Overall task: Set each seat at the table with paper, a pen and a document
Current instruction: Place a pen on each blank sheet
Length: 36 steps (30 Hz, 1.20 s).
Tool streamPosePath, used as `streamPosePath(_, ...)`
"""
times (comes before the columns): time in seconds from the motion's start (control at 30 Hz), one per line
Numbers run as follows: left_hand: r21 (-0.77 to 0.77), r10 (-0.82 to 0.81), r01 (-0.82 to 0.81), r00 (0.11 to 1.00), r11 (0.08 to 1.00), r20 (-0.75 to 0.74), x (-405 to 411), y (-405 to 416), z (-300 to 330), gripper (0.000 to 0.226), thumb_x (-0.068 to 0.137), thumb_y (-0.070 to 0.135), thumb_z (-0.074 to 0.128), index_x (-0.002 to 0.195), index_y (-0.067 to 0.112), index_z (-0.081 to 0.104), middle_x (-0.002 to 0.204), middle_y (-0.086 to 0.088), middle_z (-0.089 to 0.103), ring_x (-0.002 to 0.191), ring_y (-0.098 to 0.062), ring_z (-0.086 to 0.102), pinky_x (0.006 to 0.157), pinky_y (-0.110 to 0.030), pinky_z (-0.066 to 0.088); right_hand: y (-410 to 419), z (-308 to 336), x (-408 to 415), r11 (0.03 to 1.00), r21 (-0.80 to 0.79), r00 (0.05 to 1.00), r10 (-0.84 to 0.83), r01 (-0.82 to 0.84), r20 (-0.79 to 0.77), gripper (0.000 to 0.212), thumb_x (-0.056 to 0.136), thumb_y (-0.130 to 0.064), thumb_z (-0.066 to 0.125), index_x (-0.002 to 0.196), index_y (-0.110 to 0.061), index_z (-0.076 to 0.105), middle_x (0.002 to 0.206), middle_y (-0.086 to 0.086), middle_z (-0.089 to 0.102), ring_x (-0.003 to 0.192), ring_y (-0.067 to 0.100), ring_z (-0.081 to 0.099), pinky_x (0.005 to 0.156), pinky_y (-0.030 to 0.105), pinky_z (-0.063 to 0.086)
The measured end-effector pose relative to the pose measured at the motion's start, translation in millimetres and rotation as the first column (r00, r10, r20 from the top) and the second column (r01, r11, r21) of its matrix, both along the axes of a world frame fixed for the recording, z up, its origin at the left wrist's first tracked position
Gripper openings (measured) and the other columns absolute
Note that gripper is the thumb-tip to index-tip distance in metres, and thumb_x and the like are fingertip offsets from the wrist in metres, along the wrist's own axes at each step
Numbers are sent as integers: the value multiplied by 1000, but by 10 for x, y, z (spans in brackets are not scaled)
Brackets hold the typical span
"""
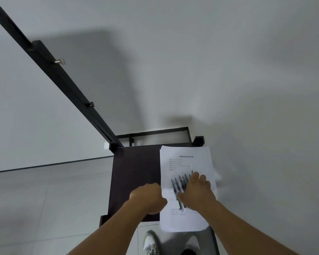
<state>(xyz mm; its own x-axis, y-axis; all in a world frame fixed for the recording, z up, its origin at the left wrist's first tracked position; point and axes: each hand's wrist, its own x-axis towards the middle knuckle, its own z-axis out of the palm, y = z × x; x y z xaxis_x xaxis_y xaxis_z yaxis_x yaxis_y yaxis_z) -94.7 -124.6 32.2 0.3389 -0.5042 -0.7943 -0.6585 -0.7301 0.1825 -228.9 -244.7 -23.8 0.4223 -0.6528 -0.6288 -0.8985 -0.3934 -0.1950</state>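
barely started by the look of it. no seats or meeting table in frame, so nothing set anywhere yet. stack of printed documents (187,188) sitting lower right of centre on a small dark stand (136,173), row of pens (180,183) lying on top. right hand (197,192) down over the pens, fingers spread, can't tell if actually gripping any. left hand (147,197) curled at the stack's left edge, looks like pinching the paper but blurry. still all the collecting and every seat to do.
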Motion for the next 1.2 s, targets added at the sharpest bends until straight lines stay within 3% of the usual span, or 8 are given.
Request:
streamPosePath(0.1, -8, 2, -2, 1000, 1000, 2, 31, 65, -36, 20, 100, 41, 58, 89, 25, 53, 82, 4, 57, 95, -26, 73, 83, -41, 58, 150, -186, 47, 991, -131, 1000, -15, 11, -25, 120, 77, -75, 70, 158, -13, 6, 149, 12, 26, 134, 27, 41, 105, 37, 50)
streamPosePath(0.17, -5, -7, 7, 1000, 1000, 14, 52, 111, -66, 25, 100, 39, 59, 82, 25, 50, 79, 4, 57, 90, -26, 72, 82, -41, 59, 218, -254, 91, 981, -195, 999, -25, 20, -22, 122, 73, -78, 69, 156, -14, 7, 148, 11, 29, 132, 26, 43, 103, 37, 51)
streamPosePath(0.5, -35, -26, 27, 999, 999, 40, 130, 175, -169, 28, 105, 40, 58, 82, 24, 53, 79, 3, 61, 70, -15, 59, 68, -32, 52, 331, -391, 173, 947, -306, 990, -62, 98, 126, 58, 95, -53, 64, 133, -17, 39, 127, 4, 59, 102, 16, 61, 94, 23, 54)
streamPosePath(0.63, -59, -26, 28, 999, 998, 46, 151, 136, -143, 28, 104, 39, 58, 82, 21, 55, 77, 2, 60, 68, -16, 58, 65, -31, 50, 313, -433, 152, 935, -330, 979, -71, 133, 192, 45, 97, -43, 68, 125, -15, 47, 114, 5, 63, 88, 14, 59, 87, 24, 57)
streamPosePath(0.8, -80, -24, 28, 998, 996, 52, 176, 82, -81, 24, 102, 35, 57, 85, 18, 57, 76, 1, 60, 67, -18, 56, 63, -32, 48, 224, -405, 168, 937, -324, 979, -70, 130, 190, 28, 103, -31, 63, 117, -12, 48, 105, 6, 64, 86, 15, 65, 78, 26, 61)
streamPosePath(0.97, -93, -19, 25, 998, 995, 62, 184, 46, -12, 24, 100, 33, 57, 80, 19, 53, 75, 2, 59, 64, -17, 54, 59, -30, 44, 173, -410, 151, 956, -286, 994, -40, 69, 105, 26, 105, -32, 59, 117, -13, 46, 102, 2, 63, 81, 12, 66, 75, 22, 60)
streamPosePath(1.1, -105, -18, 25, 998, 994, 68, 192, 72, 67, 25, 100, 33, 57, 79, 19, 51, 74, 2, 57, 64, -17, 53, 60, -31, 44, 55, -339, 107, 979, -156, 980, -107, 134, 169, 14, 108, -19, 51, 105, -15, 38, 88, -3, 56, 61, 6, 52, 54, 18, 43)
streamPosePath(1.2, -115, -14, 22, 998, 993, 68, 218, 79, 166, 23, 101, 34, 57, 82, 20, 54, 77, 2, 60, 67, -17, 56, 62, -32, 47, -22, -217, 113, 982, -132, 976, -107, 134, 191, 12, 106, -14, 49, 106, -15, 37, 95, 2, 62, 65, 13, 55, 54, 25, 41)
